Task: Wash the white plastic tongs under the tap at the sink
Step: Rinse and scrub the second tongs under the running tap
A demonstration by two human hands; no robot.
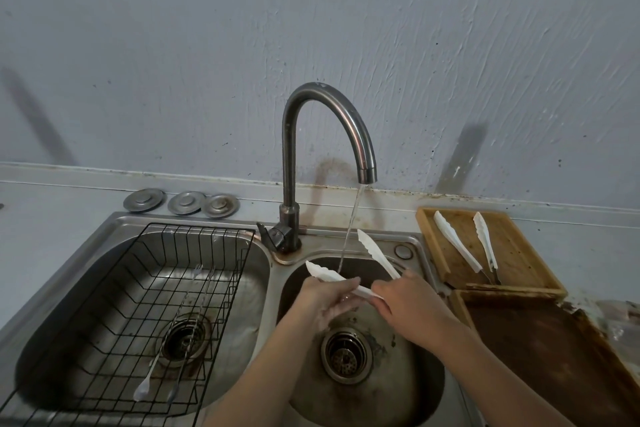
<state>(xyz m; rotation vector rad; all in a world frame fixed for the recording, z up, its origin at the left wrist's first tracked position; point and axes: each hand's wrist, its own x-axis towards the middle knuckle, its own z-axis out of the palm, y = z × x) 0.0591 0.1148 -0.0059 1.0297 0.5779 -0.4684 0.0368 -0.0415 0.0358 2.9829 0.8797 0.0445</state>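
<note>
White plastic tongs (pixel 375 253) are held spread apart over the right sink basin (pixel 412 385). My right hand (pixel 405 305) grips them at the hinged end. My left hand (pixel 329 298) closes around the lower arm, whose scalloped tip points left. The other arm points up and away towards the tap. Water runs from the curved steel tap (pixel 325 135) in a thin stream between the two arms and lands by my left fingers.
The left basin holds a black wire rack (pixel 145 295) with long thin utensils in it. Three metal sink plugs (pixel 183 203) lie behind it. To the right, a wooden tray (pixel 512 253) carries another pair of white tongs (pixel 457 241); a dark wooden tray (pixel 540 350) sits nearer.
</note>
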